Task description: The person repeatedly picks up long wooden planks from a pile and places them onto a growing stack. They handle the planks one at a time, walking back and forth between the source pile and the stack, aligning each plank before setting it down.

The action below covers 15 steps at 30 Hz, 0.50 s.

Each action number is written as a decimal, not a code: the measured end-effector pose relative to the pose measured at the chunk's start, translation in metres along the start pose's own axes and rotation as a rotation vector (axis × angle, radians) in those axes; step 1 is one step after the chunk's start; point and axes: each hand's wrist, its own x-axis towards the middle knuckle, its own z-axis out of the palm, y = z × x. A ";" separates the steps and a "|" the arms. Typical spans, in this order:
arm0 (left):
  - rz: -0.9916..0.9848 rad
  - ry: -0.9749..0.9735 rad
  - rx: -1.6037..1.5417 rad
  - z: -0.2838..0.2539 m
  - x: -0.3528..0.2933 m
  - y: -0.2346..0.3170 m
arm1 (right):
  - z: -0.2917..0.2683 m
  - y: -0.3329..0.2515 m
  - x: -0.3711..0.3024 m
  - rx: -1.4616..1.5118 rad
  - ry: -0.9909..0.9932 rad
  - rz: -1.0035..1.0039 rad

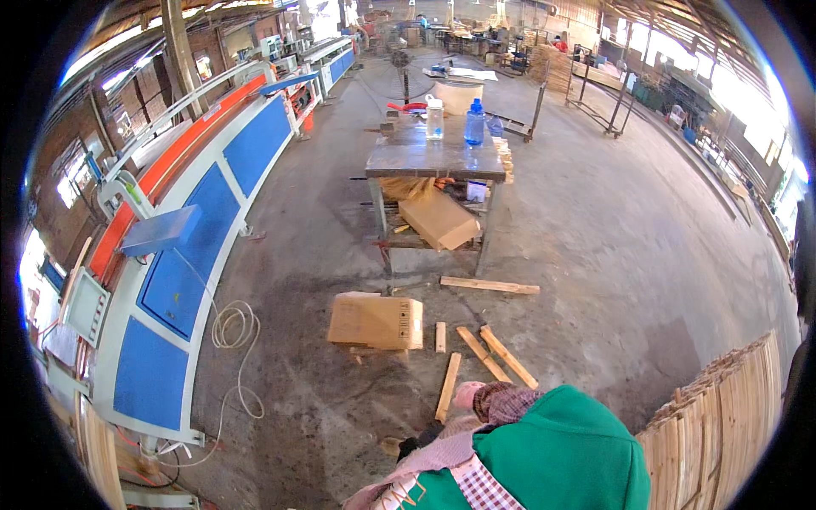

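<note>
A green-sleeved arm crosses the lower edge, with a brown knitted cuff and, beyond it, a small pinkish part of my right hand (467,394). Its fingers are too small and covered to make out, and so is anything in them. Mauve cloth (433,457) and a checked strip of fabric lie beside the arm. My left hand does not show. Closest to the right hand in the picture is a short wooden strip (448,387) on the floor. Two more wooden strips (508,357) lie slanted to its right, and a small wood block (440,337) lies above it.
A closed cardboard box (374,321) stands ahead. Behind it, a worktable (433,157) carries bottles, with a tilted carton (439,218) underneath. One wooden strip (490,285) lies crosswise. A long blue-and-white machine (195,246) with a loose hose (242,327) lines the left; stacked boards (722,416) stand lower right.
</note>
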 end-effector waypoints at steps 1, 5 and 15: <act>0.035 -0.022 0.015 -0.008 0.013 0.001 | -0.010 -0.011 0.011 -0.099 -0.022 -0.065; 0.248 -0.276 0.084 -0.038 0.059 -0.021 | -0.116 -0.045 -0.008 -0.173 0.147 -0.144; 0.074 -0.585 -0.105 0.206 0.094 -0.077 | -0.294 -0.196 0.072 -0.129 0.227 -0.389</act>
